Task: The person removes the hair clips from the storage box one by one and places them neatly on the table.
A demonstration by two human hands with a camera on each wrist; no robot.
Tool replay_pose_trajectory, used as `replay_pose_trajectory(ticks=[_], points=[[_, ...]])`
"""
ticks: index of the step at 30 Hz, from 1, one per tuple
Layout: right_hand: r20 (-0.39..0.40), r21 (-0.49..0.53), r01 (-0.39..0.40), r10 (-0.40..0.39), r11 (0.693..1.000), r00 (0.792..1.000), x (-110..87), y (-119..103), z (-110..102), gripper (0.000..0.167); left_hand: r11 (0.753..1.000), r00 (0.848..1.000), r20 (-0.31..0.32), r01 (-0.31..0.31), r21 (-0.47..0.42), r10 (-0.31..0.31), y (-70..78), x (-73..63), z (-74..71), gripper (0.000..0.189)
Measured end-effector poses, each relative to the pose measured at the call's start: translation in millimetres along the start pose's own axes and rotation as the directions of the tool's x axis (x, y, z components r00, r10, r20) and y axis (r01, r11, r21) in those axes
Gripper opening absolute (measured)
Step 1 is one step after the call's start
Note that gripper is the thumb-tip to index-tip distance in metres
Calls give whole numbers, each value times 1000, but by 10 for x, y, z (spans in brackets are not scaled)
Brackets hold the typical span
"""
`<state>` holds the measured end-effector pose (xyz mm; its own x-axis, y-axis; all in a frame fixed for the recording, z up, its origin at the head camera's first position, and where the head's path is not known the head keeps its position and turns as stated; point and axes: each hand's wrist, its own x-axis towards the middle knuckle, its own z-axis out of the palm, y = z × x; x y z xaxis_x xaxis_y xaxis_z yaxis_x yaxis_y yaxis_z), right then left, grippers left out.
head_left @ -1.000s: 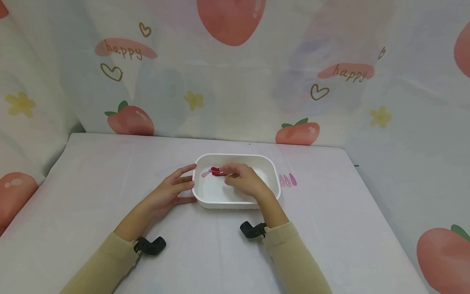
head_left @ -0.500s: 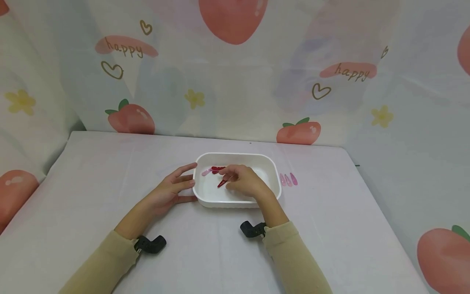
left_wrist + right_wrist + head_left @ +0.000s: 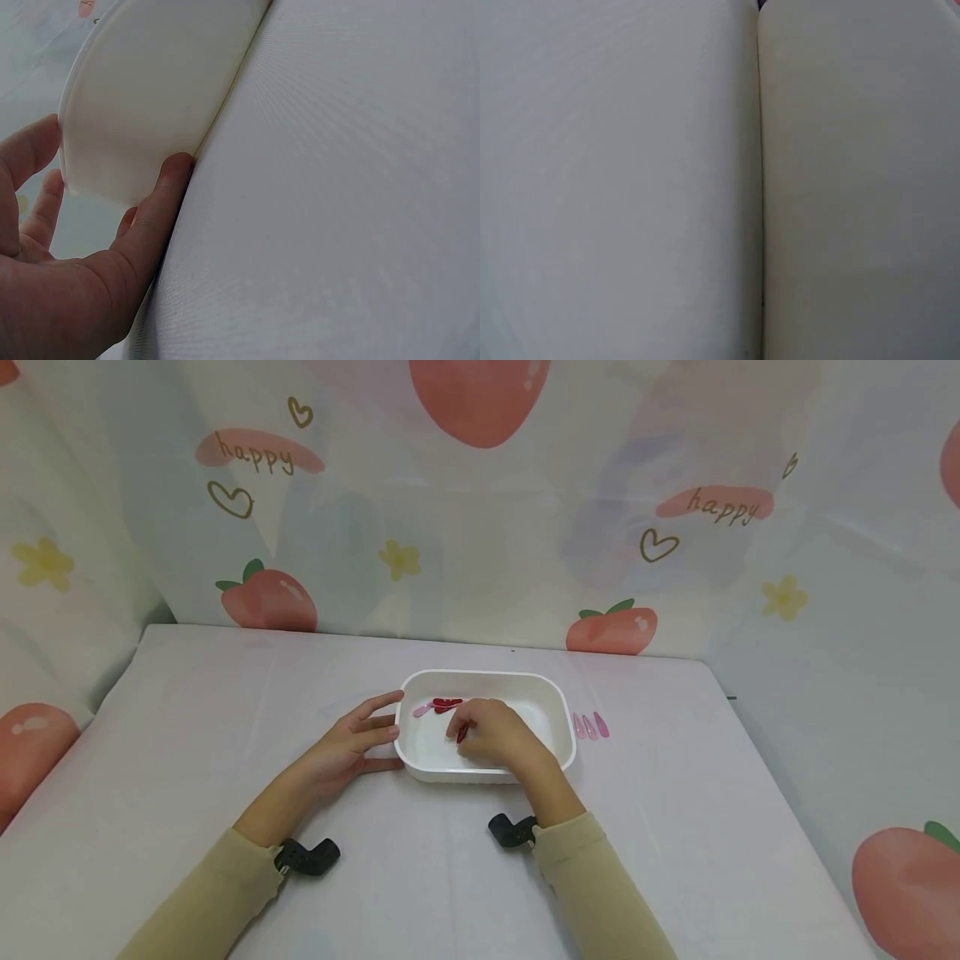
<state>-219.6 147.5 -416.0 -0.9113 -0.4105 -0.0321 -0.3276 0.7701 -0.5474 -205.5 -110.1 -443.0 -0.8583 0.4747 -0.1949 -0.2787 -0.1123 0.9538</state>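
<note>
My right hand (image 3: 491, 731) is inside the white tray (image 3: 435, 775) and pinches a red snap hair clip (image 3: 462, 734) between thumb and fingers, which partly hide it. More red hair clips (image 3: 447, 702) lie in the tray's back left part, beside a pink hair clip (image 3: 422, 711). With fingers spread, my left hand (image 3: 347, 750) touches the tray's left end. In the left wrist view, the fingertips of the left hand (image 3: 90, 285) rest against the tray's outer wall (image 3: 157, 90). The right wrist view shows the tray's outer wall (image 3: 862, 180) but no hand.
Three pink hair clips (image 3: 590, 727) lie side by side on the table, just right of the tray. A white cloth (image 3: 675, 827) covers the table. Behind it hangs a fruit-patterned curtain (image 3: 480, 568).
The right hand has drawn a red hair clip away from the others, toward the tray's near side, and its fingers have closed further around it. The left hand stays at the tray's end.
</note>
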Motion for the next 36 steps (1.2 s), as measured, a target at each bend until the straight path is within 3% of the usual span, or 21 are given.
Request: replay_pose_trajectory(ticks=[9, 13, 16, 20, 24, 28, 31, 36], points=[[-58, -52, 22, -25, 998, 998, 10, -1, -4, 17, 1000, 1000, -12, 11, 9, -11, 1, 3, 5, 60], [-90, 63, 17, -11, 998, 996, 8, 39, -48, 11, 1000, 1000, -16, 13, 13, -12, 4, -1, 8, 59], [-107, 207, 31, -8, 978, 994, -5, 80, -104, 5, 1000, 1000, -20, 10, 15, -10, 5, -1, 12, 59], [-114, 438, 48, 2, 898, 994, -31, 117, -202, 15, 1000, 1000, -23, 7, 13, -7, 2, 2, 17, 60], [-106, 657, 64, 8, 752, 994, -59, 144, -290, 17, 1000, 1000, -26, 8, 10, -8, -5, 0, 18, 59], [-105, 770, 79, 5, 633, 994, -72, 178, -349, 19, 1000, 1000, -21, 4, 11, -4, 3, -6, 21, 59], [-98, 810, 65, 26, 583, 995, -74, 194, -377, 20, 1000, 1000, -17, 0, 8, 0, 15, -10, 26, 59], [-85, 846, 36, 67, 531, 994, -91, 193, -415, 20, 1000, 1000, -20, 4, 6, -4, 22, -16, 31, 59]])
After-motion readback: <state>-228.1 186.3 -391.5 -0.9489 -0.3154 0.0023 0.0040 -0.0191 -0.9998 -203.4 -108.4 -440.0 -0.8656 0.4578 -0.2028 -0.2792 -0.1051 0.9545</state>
